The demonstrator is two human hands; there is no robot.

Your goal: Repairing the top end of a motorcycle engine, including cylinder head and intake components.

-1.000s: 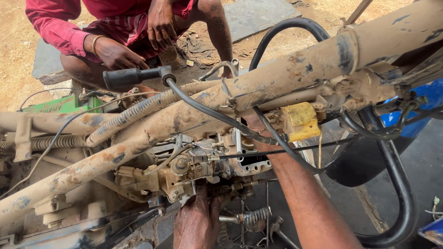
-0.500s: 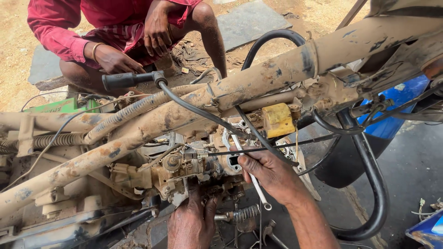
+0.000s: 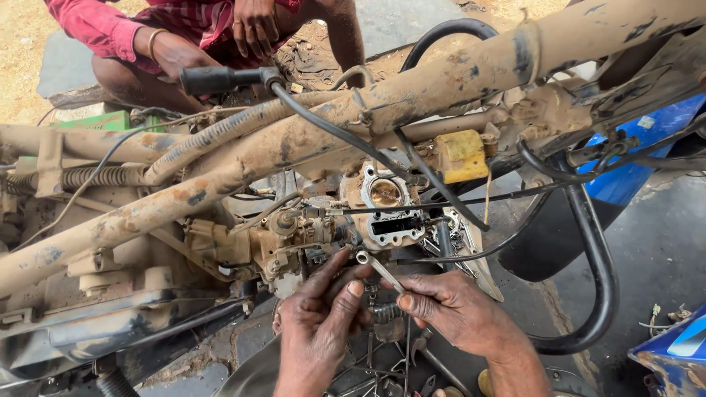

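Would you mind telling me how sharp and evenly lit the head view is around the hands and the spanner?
Head view: soft, even daylight, no hard glare; left hand, right hand and spanner sharp; frame edges slightly stretched.

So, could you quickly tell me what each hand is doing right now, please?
Left hand: fingers curled loosely, fingertips on the ring spanner; a firm grip cannot be told.
Right hand: closed, pinching the ring spanner's shaft.
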